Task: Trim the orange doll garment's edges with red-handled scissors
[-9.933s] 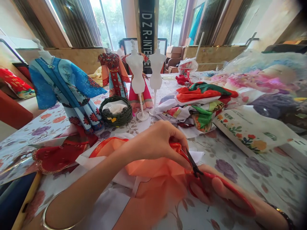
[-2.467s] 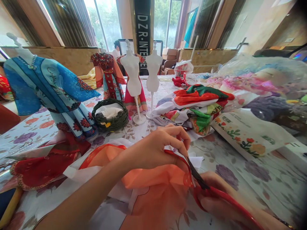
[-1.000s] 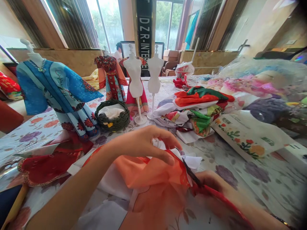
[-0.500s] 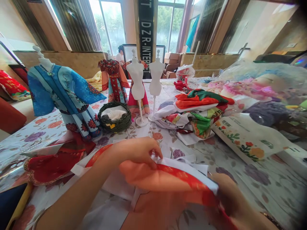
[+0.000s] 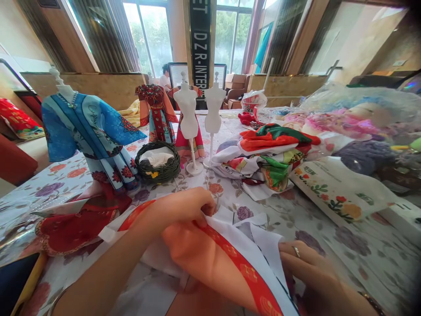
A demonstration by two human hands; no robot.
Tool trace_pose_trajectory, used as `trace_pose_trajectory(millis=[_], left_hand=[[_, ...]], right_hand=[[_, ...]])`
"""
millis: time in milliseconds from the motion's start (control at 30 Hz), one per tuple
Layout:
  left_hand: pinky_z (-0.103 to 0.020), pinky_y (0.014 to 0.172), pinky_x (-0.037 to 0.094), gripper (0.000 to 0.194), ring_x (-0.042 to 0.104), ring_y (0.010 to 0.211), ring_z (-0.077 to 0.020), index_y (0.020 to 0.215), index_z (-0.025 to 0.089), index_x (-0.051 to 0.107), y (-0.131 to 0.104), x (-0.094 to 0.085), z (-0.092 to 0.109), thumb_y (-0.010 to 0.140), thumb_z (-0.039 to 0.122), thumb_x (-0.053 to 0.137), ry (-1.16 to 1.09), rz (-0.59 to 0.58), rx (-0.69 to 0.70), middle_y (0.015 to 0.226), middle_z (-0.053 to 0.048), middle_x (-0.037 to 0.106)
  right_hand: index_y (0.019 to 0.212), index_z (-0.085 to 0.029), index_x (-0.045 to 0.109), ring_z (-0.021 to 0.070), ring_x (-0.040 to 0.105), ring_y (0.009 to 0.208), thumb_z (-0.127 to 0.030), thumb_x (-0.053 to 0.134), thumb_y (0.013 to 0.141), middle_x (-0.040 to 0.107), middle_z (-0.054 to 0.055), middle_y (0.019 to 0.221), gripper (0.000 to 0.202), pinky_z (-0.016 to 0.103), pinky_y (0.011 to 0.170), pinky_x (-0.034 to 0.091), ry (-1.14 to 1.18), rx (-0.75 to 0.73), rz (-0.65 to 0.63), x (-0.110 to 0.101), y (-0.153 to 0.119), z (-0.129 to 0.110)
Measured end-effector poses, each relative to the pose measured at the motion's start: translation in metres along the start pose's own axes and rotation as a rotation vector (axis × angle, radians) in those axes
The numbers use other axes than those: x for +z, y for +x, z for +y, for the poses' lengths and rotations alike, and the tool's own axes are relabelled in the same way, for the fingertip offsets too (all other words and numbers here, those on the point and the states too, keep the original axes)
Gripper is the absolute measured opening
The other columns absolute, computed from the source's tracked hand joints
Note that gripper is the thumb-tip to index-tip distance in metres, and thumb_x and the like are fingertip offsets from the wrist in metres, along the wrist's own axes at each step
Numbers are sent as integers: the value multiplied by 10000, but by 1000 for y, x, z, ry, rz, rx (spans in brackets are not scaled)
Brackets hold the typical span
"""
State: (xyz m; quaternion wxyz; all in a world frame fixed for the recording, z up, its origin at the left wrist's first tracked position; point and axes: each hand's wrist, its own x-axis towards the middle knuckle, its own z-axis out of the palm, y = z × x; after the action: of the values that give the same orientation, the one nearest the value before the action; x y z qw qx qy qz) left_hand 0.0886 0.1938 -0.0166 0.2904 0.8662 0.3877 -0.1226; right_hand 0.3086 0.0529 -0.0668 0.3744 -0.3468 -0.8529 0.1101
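An orange cloth piece with a red, gold-patterned border and white margins lies in front of me. My left hand pinches its upper edge where the border starts. My right hand, with a ring on one finger, is closed on the white margin at the cloth's right side; its thumb is hidden. Below the left forearm spreads more white fabric. A dark red, curved-edged cloth piece rests to the left of my left arm.
Beyond my hands stand a dark woven basket, two white mannequins and a mannequin in a blue robe. Piled printed fabrics and a flower-printed packet lie to the right. A person is in the background.
The cloth's right part has come down and its red border now slopes steeply toward me. My right hand shows more of its fingers. My left hand has shifted slightly left, still pinching.
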Motion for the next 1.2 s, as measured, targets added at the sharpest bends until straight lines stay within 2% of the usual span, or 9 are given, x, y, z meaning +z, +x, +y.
trace_pose_trajectory(millis=[100,267,400,500,633,733,967,1100,1200], left_hand=[[-202,517,334,105,500,596,-111,688,156,625,-3,-5,-1,613,89,594,-6,40,8,641,35,569],[-206,561,352,109,492,572,-98,695,148,646,-14,-24,-3,706,133,538,-10,171,67,589,32,555],[-212,590,345,170,501,610,-103,762,168,668,-25,-37,-7,796,221,510,65,409,106,648,32,597],[-216,625,379,207,561,690,-126,810,175,666,-32,-43,-8,842,285,494,38,568,108,745,21,654],[-227,713,437,182,610,821,-151,894,186,661,-38,-44,-4,850,271,505,-136,712,133,881,3,689],[-231,740,462,148,619,865,-151,909,191,656,-38,-43,1,842,249,538,-361,821,224,920,-5,690],[-167,623,482,130,619,700,-88,899,191,668,-39,-45,11,806,117,614,-666,1131,473,758,16,689],[-156,642,500,117,625,708,-67,877,205,681,-37,-43,16,820,124,620,-766,1205,551,798,36,691],[-149,673,512,98,627,726,-54,861,216,685,-32,-39,23,847,154,610,-906,1201,585,839,44,692]], right_hand=[[710,-226,367,118,487,476,-162,427,680,538,-25,563,93,237,444,366,15,-10,8,1,-2,3],[692,-220,399,108,445,473,-173,467,683,524,-26,565,83,233,436,336,-21,20,-33,2,0,2],[638,-217,394,103,447,464,-153,485,650,529,-29,546,112,225,436,333,-91,147,-110,1,4,-1],[621,-220,356,103,419,442,-165,476,693,499,-32,514,150,218,422,325,-144,240,-98,2,7,1],[615,-229,294,108,362,450,-212,435,747,431,-38,505,194,224,416,304,-42,356,-66,5,8,6],[603,-224,292,118,363,501,-218,463,747,419,-37,539,223,235,458,318,62,497,-76,6,7,9],[685,-191,548,173,548,651,-260,526,828,622,3,680,160,267,581,432,281,715,-39,8,6,16],[717,-195,558,173,591,643,-276,533,857,646,-5,668,164,270,596,464,366,772,23,8,6,17],[744,-200,556,166,589,633,-324,523,875,641,-6,676,183,269,600,471,329,767,64,8,8,16]])
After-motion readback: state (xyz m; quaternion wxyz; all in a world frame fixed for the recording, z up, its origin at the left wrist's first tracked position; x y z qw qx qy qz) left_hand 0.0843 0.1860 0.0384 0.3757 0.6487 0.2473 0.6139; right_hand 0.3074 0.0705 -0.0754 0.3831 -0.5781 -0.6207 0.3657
